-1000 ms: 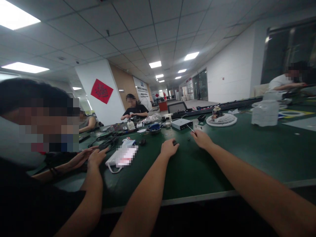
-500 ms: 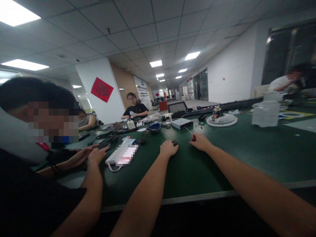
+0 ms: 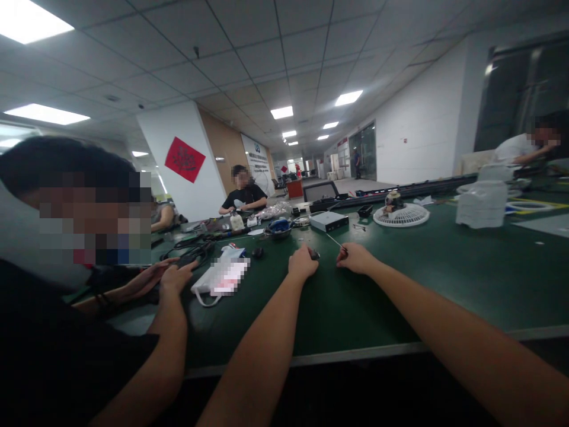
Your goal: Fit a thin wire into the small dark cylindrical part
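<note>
My left hand (image 3: 303,263) is closed round a small dark object (image 3: 315,255) just above the green table. Most of that object is hidden by my fingers, so its kind does not show. To the right, my right hand (image 3: 354,260) grips a screwdriver (image 3: 334,241). Its thin metal shaft points up and to the left, with the tip apart from the dark object. A black rounded piece (image 3: 257,253) like a computer mouse lies left of my left hand. Beyond both hands stands a silver-grey box (image 3: 328,221) with a dark front.
A white fan grille (image 3: 401,215) with a motor on it lies right of the box. Stacked white plastic parts (image 3: 480,204) stand farther right. At left, a co-worker's hands (image 3: 171,274) hold a dark thing beside cables and a white mask (image 3: 207,292). The table edge (image 3: 355,354) runs nearby.
My right hand has shifted slightly left and down with the screwdriver, whose tip has swung left toward the left hand. The left hand has turned a little round the dark object.
</note>
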`<action>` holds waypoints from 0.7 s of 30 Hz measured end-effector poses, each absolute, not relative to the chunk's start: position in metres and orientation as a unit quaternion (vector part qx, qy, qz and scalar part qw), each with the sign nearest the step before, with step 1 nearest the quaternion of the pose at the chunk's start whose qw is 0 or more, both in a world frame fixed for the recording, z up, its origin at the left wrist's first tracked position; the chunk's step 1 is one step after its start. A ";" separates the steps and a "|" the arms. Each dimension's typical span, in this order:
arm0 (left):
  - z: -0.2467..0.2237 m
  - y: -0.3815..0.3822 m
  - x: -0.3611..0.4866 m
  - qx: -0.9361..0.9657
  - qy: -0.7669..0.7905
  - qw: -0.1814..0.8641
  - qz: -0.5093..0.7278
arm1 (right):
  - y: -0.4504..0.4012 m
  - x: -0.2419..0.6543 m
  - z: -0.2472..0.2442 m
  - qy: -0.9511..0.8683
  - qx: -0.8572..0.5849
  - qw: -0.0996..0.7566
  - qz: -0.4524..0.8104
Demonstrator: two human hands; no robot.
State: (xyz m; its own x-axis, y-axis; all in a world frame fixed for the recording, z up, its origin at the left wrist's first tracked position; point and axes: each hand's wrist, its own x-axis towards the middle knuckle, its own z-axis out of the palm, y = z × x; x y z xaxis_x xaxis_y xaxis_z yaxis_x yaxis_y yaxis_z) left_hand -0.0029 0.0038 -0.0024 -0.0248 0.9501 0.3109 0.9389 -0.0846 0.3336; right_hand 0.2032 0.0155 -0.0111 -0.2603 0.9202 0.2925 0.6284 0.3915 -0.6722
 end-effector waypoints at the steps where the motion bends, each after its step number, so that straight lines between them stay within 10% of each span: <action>1: -0.002 0.003 -0.002 0.705 0.666 0.010 0.241 | 0.016 0.202 -0.011 -0.757 -0.501 0.350 0.231; 21: 0.003 -0.007 0.015 0.826 0.494 0.015 0.272 | 0.008 0.200 0.003 -0.710 -0.433 0.497 0.248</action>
